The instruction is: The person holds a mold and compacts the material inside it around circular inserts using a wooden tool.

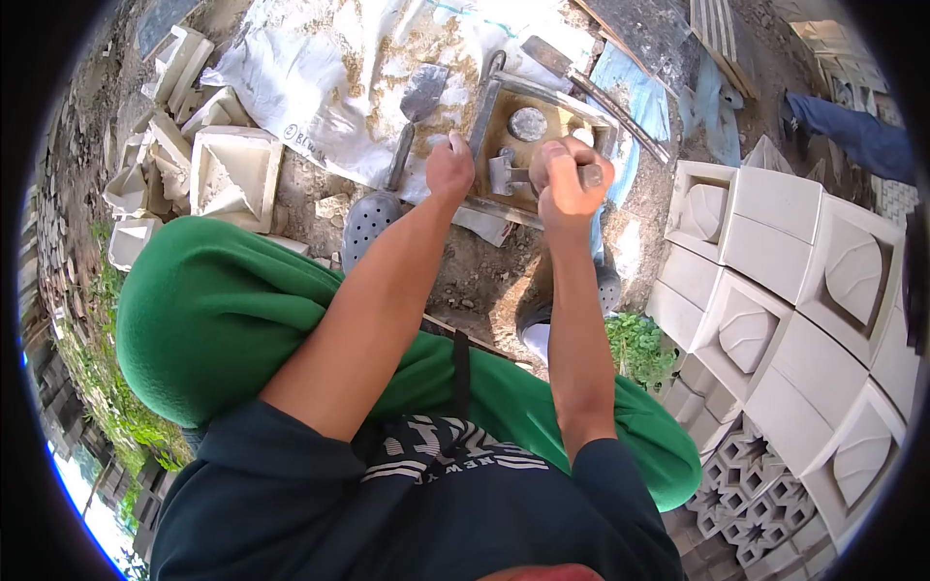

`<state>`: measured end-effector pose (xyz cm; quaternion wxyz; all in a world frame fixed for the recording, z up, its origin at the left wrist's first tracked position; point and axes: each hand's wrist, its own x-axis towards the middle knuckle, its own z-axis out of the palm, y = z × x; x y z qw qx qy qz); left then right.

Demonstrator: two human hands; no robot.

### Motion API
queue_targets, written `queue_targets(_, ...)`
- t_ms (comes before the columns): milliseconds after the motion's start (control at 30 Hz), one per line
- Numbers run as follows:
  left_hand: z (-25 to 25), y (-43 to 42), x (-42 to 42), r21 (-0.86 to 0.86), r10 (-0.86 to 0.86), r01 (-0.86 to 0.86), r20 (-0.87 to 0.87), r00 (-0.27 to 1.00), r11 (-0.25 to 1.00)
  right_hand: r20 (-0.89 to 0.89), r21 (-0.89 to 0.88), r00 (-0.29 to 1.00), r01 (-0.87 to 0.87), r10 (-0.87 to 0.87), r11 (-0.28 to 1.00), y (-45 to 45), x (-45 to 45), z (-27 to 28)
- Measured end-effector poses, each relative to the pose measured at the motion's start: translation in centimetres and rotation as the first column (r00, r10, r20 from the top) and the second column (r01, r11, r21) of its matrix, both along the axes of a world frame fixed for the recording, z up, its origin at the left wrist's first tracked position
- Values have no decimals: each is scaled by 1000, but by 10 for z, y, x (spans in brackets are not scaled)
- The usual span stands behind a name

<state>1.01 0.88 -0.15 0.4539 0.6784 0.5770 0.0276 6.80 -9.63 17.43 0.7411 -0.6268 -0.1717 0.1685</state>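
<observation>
My right hand [572, 179] is wrapped round the handle of a hammer [501, 175]. Its metal head points left, over the inside of a square, box-like mould [480, 108] with tan inner faces. In the mould a grey round disc [528, 123] shows, and a paler round piece [581, 137] is partly covered by my right hand. At the mould's left edge my left hand [450, 169] is closed, thumb on top; whatever its fingers hold is hidden. A trowel [423, 92] lies just left of that hand, blade away from me.
White sacking [300, 77] covers the ground beyond. A long flat metal bar [620, 116] lies along the mould's right side. Cast blocks [237, 174] are piled at left; pale relief blocks [775, 218] stand stacked at right. Another person's blue-clad leg [852, 136] is at far right.
</observation>
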Motion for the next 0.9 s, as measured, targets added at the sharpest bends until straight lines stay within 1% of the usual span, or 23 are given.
queue_targets(33,-2,1,2,-5,-8,8,20,1000,1000,-23,116,999,39,-37,992,-1,-5,13)
queue_targets(67,-1,4,4,-5,-18,19,45,999,1000,-23,117,999,25,-23,993,0,-7,12)
queue_targets(133,4,5,5,3,-5,5,35,999,1000,-39,192,996,84,-78,978,-2,-15,3)
queue_targets(167,7,2,4,9,-4,4,26,1000,1000,-39,-29,996,74,-75,997,-3,-13,-34)
queue_targets(200,8,0,5,9,-11,11,32,999,1000,-97,87,995,27,-18,996,10,-16,-35)
queue_targets(233,9,0,5,-14,0,0,26,1000,1000,-112,59,993,41,-34,997,7,-11,-29)
queue_targets(300,6,1,-1,-38,20,-20,7,1000,999,-139,28,989,46,-42,999,7,-7,2)
queue_targets(367,3,5,4,-53,-14,17,44,999,998,-30,95,993,121,-118,988,5,-2,15)
queue_targets(400,3,6,4,-55,-14,17,44,999,998,-30,93,992,121,-119,988,5,-4,5)
queue_targets(433,4,6,4,-42,-9,11,46,999,999,-57,60,993,104,-100,993,7,-8,-15)
queue_targets(467,2,4,4,-32,-9,10,49,999,999,-84,24,993,90,-88,996,13,-13,-21)
queue_targets(500,-1,2,5,-33,-17,19,54,998,999,-37,-49,992,117,-119,992,19,-15,-27)
queue_targets(533,-5,3,6,-14,-12,13,47,999,1000,-32,-46,992,120,-121,992,16,-10,-29)
queue_targets(600,-7,1,0,-3,-7,7,24,1000,1000,-100,26,990,105,-102,994,17,-4,-5)
queue_targets(633,-5,3,4,-9,-5,5,11,1000,1000,-154,98,983,112,-97,989,9,-3,-2)
queue_targets(667,-2,4,6,-19,-5,5,-5,1000,1000,-152,98,984,109,-93,989,11,-3,-4)
queue_targets(733,2,6,4,-21,-22,22,1,1000,1000,-149,55,973,187,-177,981,13,-14,-15)
queue_targets(767,2,5,3,-21,-43,44,12,999,999,-85,23,989,123,-121,992,16,-15,-48)
queue_targets(800,1,4,5,-22,-53,54,18,998,998,-80,23,988,133,-131,991,15,-14,-43)
queue_targets(833,0,6,7,-19,-54,54,13,998,998,-51,-11,996,78,-78,997,15,-9,-39)
queue_targets(867,-3,6,4,-20,-55,55,-1,998,998,-33,-51,999,24,-25,998,16,-4,-19)
queue_targets(900,-5,7,3,-21,-55,55,-3,998,998,-35,-51,999,24,-26,998,17,-4,-19)
